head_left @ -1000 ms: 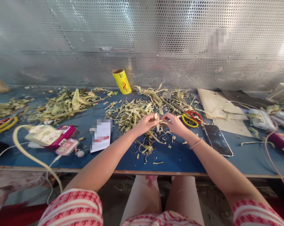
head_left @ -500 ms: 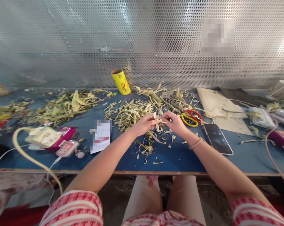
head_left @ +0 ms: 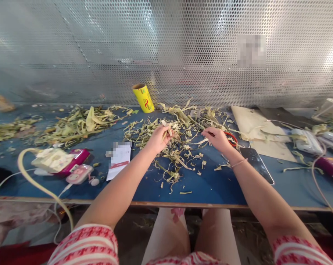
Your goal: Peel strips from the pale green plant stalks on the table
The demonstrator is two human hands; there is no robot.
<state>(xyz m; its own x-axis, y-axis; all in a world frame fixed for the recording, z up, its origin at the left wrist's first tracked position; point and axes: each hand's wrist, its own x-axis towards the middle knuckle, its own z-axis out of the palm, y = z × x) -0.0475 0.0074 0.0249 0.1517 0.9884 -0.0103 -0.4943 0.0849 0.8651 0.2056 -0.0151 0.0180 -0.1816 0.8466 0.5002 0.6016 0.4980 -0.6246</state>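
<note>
My left hand (head_left: 161, 139) is closed in a pinch around a pale dried leaf strip (head_left: 164, 123), over the pile of shredded leaves (head_left: 140, 134). To the right, my right hand (head_left: 216, 139) has its fingers bent together beside the scissors, whose red handle (head_left: 232, 138) shows behind it. The hand covers the yellow handle. A thin dark line runs between the two hands; I cannot tell whether it is a thread or a blade. What the right fingers pinch, if anything, is too small to make out. Leaf scraps (head_left: 180, 162) lie below the hands.
A yellow cardboard tube (head_left: 143, 98) leans near the perforated metal wall (head_left: 166, 44). A phone (head_left: 256, 165) lies right, a white paper (head_left: 119, 160) left. Another leaf heap (head_left: 81, 123), a pink device (head_left: 78, 173), corded equipment (head_left: 56, 160) and cardboard (head_left: 262, 134) share the blue table (head_left: 210, 191).
My hands were together on a pale leaf strip; they have parted. The left hand moved left with leaf in its fingers, and the right moved right, covering the scissors' yellow handle.
</note>
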